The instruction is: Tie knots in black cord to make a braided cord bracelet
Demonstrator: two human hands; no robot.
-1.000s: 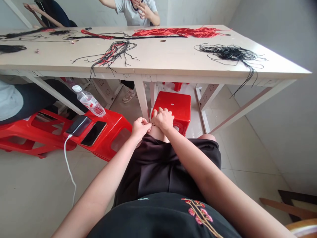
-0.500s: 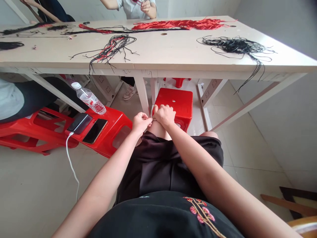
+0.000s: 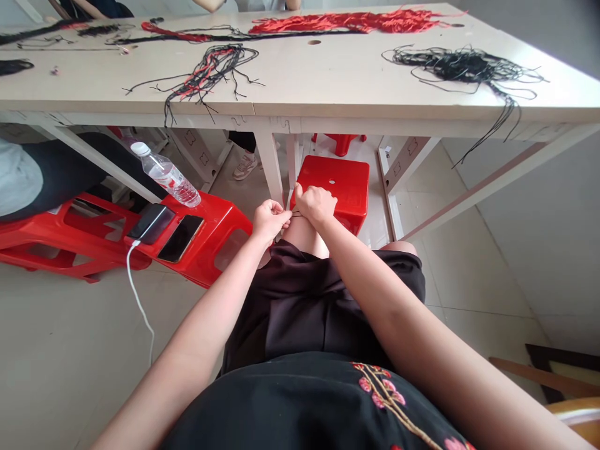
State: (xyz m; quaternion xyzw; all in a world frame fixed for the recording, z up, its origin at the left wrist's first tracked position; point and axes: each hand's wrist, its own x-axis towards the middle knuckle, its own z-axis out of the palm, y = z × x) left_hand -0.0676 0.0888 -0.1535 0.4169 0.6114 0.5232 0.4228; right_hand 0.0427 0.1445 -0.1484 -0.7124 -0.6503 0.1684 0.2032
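Observation:
Above my bare knee, my left hand [image 3: 270,222] pinches a thin black cord [image 3: 296,214] between thumb and fingers. The cord runs the short gap to my right hand [image 3: 317,204], which is closed over it on top of the knee. My right fingers curl away from the camera, so their tips and the cord's far end are hidden. Both hands are close together, near the front edge of a red stool [image 3: 344,181] under the table.
On the pale table [image 3: 323,81] lie a black cord tangle [image 3: 469,67], a black and red bundle [image 3: 210,72] and red cords [image 3: 347,22]. Left, a red stool [image 3: 218,219] bears a water bottle [image 3: 166,175], a phone [image 3: 181,239] and a cabled black device [image 3: 150,224]. Other people sit nearby.
The view has tilted slightly down, so the table sits higher in the picture. My right hand's thumb looks more raised, and slightly more cord shows between my hands.

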